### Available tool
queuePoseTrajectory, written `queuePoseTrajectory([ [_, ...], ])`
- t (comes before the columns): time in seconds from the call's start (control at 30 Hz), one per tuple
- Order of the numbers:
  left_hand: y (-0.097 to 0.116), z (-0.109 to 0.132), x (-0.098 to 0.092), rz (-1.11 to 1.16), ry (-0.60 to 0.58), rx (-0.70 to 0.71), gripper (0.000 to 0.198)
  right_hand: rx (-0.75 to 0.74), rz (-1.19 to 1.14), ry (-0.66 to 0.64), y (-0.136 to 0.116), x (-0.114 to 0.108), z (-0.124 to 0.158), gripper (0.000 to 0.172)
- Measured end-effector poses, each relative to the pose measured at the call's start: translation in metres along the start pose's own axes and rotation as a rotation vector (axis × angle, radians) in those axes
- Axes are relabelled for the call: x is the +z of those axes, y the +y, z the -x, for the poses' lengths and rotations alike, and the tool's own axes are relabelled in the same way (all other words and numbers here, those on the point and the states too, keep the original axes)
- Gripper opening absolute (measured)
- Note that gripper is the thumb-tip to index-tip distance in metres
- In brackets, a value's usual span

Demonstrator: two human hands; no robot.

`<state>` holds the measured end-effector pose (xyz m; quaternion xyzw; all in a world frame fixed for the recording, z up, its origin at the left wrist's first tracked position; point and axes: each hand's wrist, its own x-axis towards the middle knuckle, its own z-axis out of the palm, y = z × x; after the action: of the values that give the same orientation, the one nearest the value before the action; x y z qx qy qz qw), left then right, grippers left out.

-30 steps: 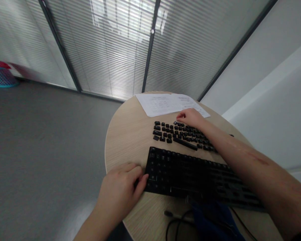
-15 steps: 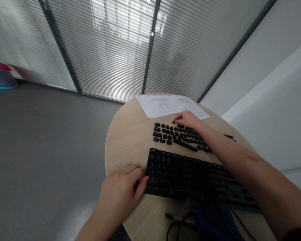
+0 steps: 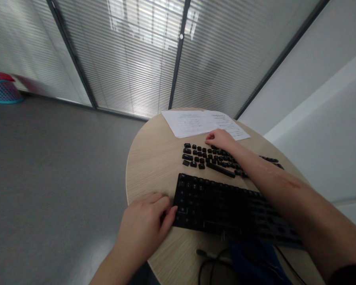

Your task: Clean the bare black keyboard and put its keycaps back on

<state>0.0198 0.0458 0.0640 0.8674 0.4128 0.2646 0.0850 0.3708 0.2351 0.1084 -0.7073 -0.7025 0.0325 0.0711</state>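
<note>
White printed paper [image 3: 192,123] lies beyond the right hand [image 3: 222,138], pinched (on what, I cannot tell) just past black plastic keycaps [image 3: 188,157], while the curled left hand [image 3: 145,217], grip unclear, touches the long black keyboard [image 3: 213,200].

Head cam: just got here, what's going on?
A person is working at a round table. Their left hand is at the left edge of a black keyboard. Their right hand, fingertips together, is at the far side of loose keycaps laid out in rows between the keyboard and some papers. Can't tell whether it holds a keycap.
</note>
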Motion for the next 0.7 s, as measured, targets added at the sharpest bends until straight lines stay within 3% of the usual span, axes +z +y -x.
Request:
queuePoseTrajectory([
  [0.2,0.002,-0.001,-0.002,0.009,-0.008,-0.007,0.033,0.001,-0.014,0.081,-0.015,-0.021,0.02,0.015],
  [0.27,0.002,-0.001,-0.002,0.007,-0.01,-0.011,0.033,-0.046,-0.062,0.143,-0.024,-0.033,0.047,0.017],
  [0.37,0.002,-0.002,-0.002,0.002,-0.009,-0.008,0.033,-0.229,-0.246,0.261,-0.04,-0.04,0.108,0.015],
  [0.47,0.002,-0.002,-0.003,-0.014,-0.008,-0.003,0.035,-0.405,-0.384,0.262,-0.052,-0.025,0.17,0.008],
  [0.53,0.002,-0.002,-0.003,-0.023,-0.011,0.001,0.036,-0.47,-0.429,0.263,-0.056,-0.008,0.196,0.004],
  [0.7,0.001,-0.001,-0.002,-0.02,-0.03,-0.004,0.038,-0.503,-0.431,0.287,-0.055,0.019,0.207,0.005],
])
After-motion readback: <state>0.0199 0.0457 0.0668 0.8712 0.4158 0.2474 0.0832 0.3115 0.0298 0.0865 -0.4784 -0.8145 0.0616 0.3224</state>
